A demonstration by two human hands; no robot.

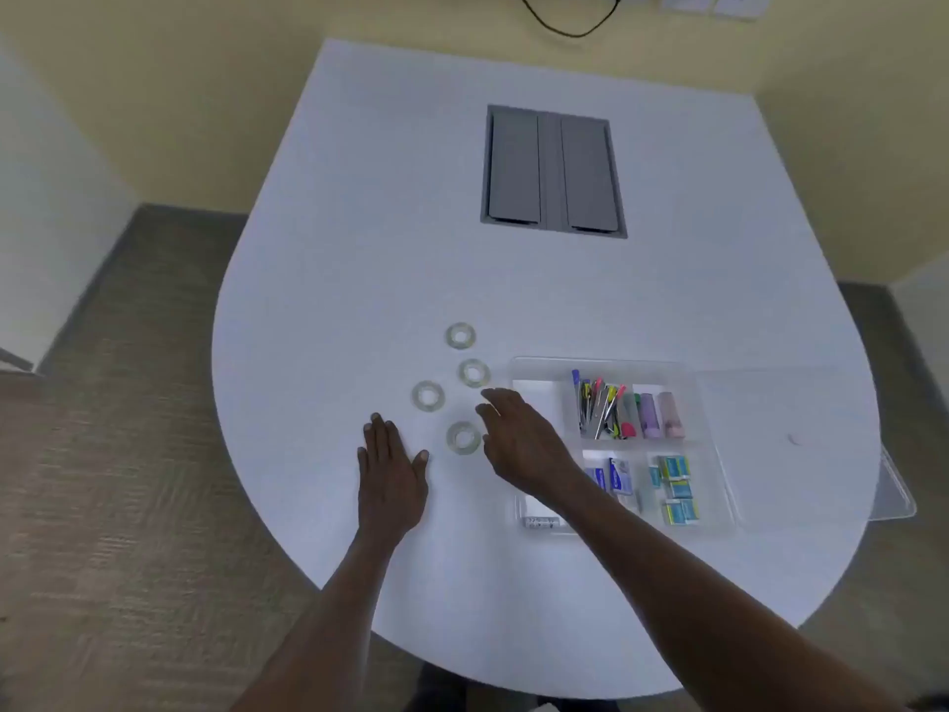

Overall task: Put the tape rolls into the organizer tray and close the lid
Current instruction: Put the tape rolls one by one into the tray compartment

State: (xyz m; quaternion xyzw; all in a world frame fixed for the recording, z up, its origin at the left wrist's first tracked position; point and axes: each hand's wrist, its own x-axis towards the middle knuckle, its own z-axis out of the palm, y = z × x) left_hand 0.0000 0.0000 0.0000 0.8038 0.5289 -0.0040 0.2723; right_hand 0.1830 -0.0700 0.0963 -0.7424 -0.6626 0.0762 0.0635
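Several clear tape rolls lie flat on the white table: the farthest roll [460, 335], one [474, 373] just behind my right fingertips, one [428, 395] to the left, and the nearest roll [463, 437] between my hands. My left hand [391, 467] rests flat and open on the table, left of the nearest roll. My right hand [521, 440] hovers open, fingers spread, between the rolls and the clear organizer tray [518, 367], holding nothing. The tray's left compartment [536, 398] holds only a small label. Its clear lid [801, 444] lies folded open to the right.
Pens and highlighters [624, 411] fill the tray's far compartments, small boxes [675, 488] the near ones. A grey cable hatch [552, 172] sits in the tabletop farther back. The table's rounded edge curves near my arms; carpet lies below on the left.
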